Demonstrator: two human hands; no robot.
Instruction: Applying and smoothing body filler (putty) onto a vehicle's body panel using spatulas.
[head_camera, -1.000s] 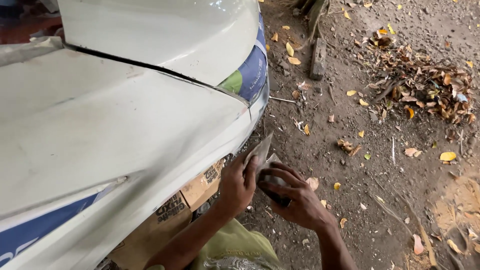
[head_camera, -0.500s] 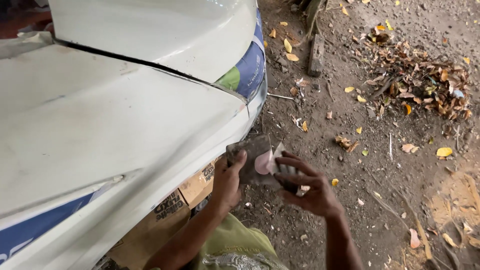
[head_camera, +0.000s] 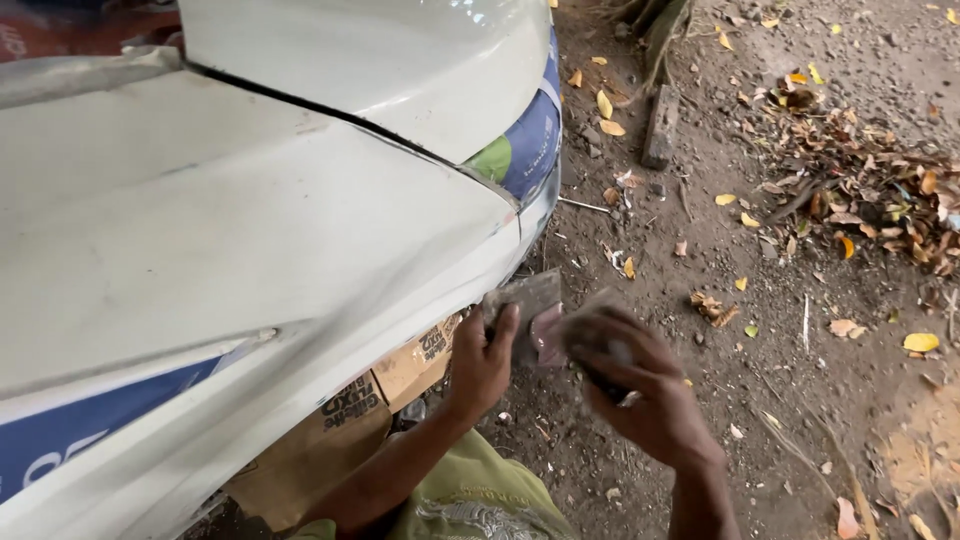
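Note:
My left hand (head_camera: 483, 362) grips a flat grey sheet (head_camera: 524, 298), like sandpaper or a thin plate, at the lower edge of a white car body panel (head_camera: 250, 250). Just right of it, my right hand (head_camera: 640, 388) is blurred and curled around a small dark object (head_camera: 603, 370). A pinkish piece (head_camera: 550, 336) shows between the two hands. The hands almost touch. Brown cardboard (head_camera: 380, 390) is tucked under the panel's edge beside my left wrist.
A second white panel (head_camera: 400, 60) with a blue and green stripe (head_camera: 525, 140) lies beyond a dark seam. Bare dirt ground (head_camera: 780, 400) lies to the right, with dry leaves (head_camera: 860, 190), twigs and a wooden block (head_camera: 659, 125).
My right hand spread its fingers and lifted off half a second ago; now it has curled again and come back beside the left hand. The left hand stays at the panel's edge.

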